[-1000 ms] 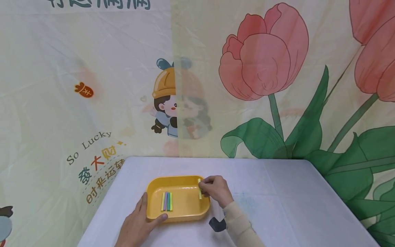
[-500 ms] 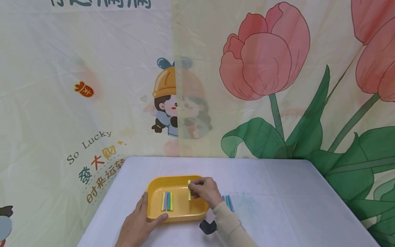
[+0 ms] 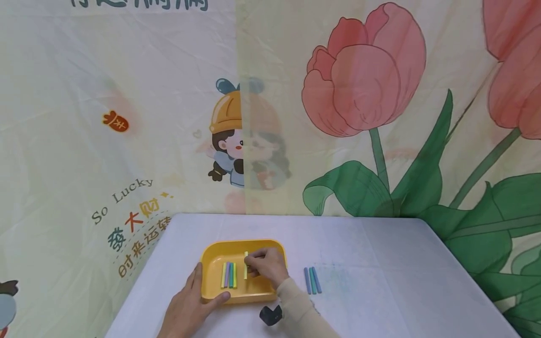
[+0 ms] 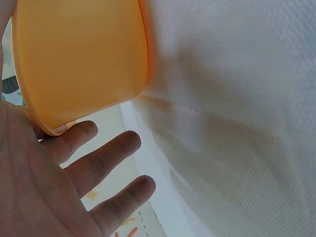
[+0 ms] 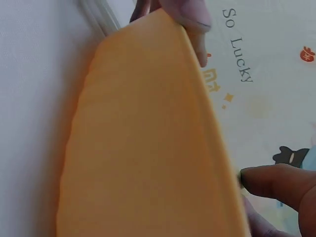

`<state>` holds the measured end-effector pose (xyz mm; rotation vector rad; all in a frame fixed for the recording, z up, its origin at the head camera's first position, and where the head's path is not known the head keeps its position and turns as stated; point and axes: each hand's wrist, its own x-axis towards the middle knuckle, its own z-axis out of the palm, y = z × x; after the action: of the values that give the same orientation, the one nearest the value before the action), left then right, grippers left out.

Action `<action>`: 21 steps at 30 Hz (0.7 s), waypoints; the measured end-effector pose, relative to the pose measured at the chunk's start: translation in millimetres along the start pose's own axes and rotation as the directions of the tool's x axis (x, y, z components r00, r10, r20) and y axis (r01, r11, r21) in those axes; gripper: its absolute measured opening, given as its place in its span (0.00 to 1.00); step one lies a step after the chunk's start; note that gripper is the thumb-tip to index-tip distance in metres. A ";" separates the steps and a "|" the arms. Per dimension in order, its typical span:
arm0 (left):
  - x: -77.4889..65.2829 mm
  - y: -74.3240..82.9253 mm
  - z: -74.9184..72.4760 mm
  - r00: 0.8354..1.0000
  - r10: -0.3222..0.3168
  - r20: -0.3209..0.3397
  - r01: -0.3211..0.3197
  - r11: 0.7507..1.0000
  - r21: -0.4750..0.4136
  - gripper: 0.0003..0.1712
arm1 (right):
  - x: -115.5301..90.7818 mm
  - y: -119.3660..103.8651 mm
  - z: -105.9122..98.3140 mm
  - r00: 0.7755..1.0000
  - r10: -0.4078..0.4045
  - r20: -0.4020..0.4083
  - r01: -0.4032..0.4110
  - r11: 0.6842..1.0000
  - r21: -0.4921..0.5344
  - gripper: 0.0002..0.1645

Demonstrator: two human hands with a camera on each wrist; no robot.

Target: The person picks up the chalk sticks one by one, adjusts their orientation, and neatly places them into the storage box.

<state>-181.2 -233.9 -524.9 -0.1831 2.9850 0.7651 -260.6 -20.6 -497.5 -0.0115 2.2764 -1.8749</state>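
Note:
A yellow tray (image 3: 228, 296) stands on the white-covered table, with a row of several coloured chalk sticks (image 3: 228, 275) in its left half. My left hand (image 3: 186, 300) holds the tray's near left corner. Its thumb lies over the near rim; the other fingers stretch along the outside, several of them spread straight in the left wrist view. My right hand (image 3: 268, 265) is over the tray, pinching a yellow chalk stick (image 3: 246, 266) upright between thumb and fingertips, right of the row. In the right wrist view the tray wall (image 5: 138, 128) hides that stick's lower part.
Three blue and green chalk sticks (image 3: 313, 280) lie on the table (image 3: 380, 281) right of the tray, near a faint bluish smudge. A black piece (image 3: 270, 315) hangs at the right wrist. A printed cloth (image 3: 270, 141) hangs behind the table.
My right hand has carried the yellow chalk stick leftward from the tray's right end towards the row. The blue and green sticks have come out from behind the arm. My left hand stays put.

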 end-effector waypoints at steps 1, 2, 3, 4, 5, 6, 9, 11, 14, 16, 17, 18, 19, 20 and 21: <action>0.0 0.5 -0.1 1.000 0.002 -0.001 -0.002 1.000 0.001 0.80 | 0.4 1.3 1.7 1.000 -0.005 0.002 0.005 1.000 -0.003 0.09; 0.2 1.2 -0.2 1.000 0.003 -0.002 -0.003 1.000 0.001 0.80 | 0.7 2.5 3.0 1.000 -0.007 0.002 0.007 1.000 -0.009 0.08; 0.3 1.6 -0.2 1.000 0.006 -0.003 -0.006 1.000 0.001 0.80 | 1.0 3.5 4.2 1.000 -0.007 0.004 0.007 1.000 -0.014 0.08; 0.5 1.9 -0.3 1.000 0.005 -0.002 -0.005 1.000 0.001 0.80 | 1.7 4.9 5.4 1.000 -0.009 0.005 0.009 1.000 -0.023 0.07; 0.7 2.2 -0.3 1.000 0.003 0.000 -0.003 1.000 0.004 0.80 | 2.1 5.7 6.4 1.000 -0.007 0.006 0.007 0.999 -0.033 0.07; 0.9 2.3 -0.3 1.000 0.001 0.001 -0.001 1.000 0.005 0.80 | 2.6 6.4 7.4 1.000 -0.006 0.009 0.006 0.999 -0.045 0.07; 1.4 1.4 -0.5 1.000 0.002 0.004 -0.002 1.000 0.012 0.80 | 4.9 7.6 10.5 1.000 0.010 0.017 -0.009 0.998 -0.068 0.06; 2.0 0.6 -0.7 1.000 0.007 0.001 -0.007 1.000 0.019 0.80 | 7.6 8.9 13.4 1.000 0.008 0.020 -0.006 0.996 -0.084 0.06; 2.3 0.2 -1.2 1.000 0.014 -0.002 -0.014 1.000 0.020 0.80 | 13.5 12.8 18.8 1.000 0.010 0.017 -0.008 0.995 -0.099 0.05; 2.0 0.4 -1.1 1.000 0.016 -0.002 -0.015 1.000 0.018 0.80 | 17.6 16.0 23.0 1.000 0.021 0.019 -0.019 0.993 -0.115 0.05; 1.7 0.5 -1.1 1.000 0.017 -0.002 -0.017 1.000 0.016 0.80 | 19.7 17.6 25.2 0.999 0.032 0.021 -0.029 0.993 -0.117 0.05; 1.4 0.7 -1.0 1.000 0.016 -0.001 -0.016 1.000 0.014 0.80 | 21.3 19.0 27.2 0.999 0.040 0.021 -0.037 0.992 -0.124 0.05; 1.0 0.7 -0.9 1.000 0.016 -0.001 -0.016 1.000 0.013 0.80 | 22.7 20.1 29.2 0.999 0.047 0.019 -0.044 0.991 -0.130 0.05; 0.8 0.9 -0.7 1.000 0.016 -0.001 -0.016 1.000 0.014 0.80 | 24.3 21.2 31.1 0.998 0.053 0.016 -0.050 0.989 -0.136 0.05; 0.7 1.0 -0.6 1.000 0.016 -0.002 -0.016 1.000 0.016 0.80 | 25.6 21.7 32.8 0.998 0.057 0.011 -0.055 0.988 -0.142 0.05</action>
<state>-182.1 -233.4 -523.9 -0.1596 2.9975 0.7425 -278.2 -51.4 -528.2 0.0173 2.3692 -1.6768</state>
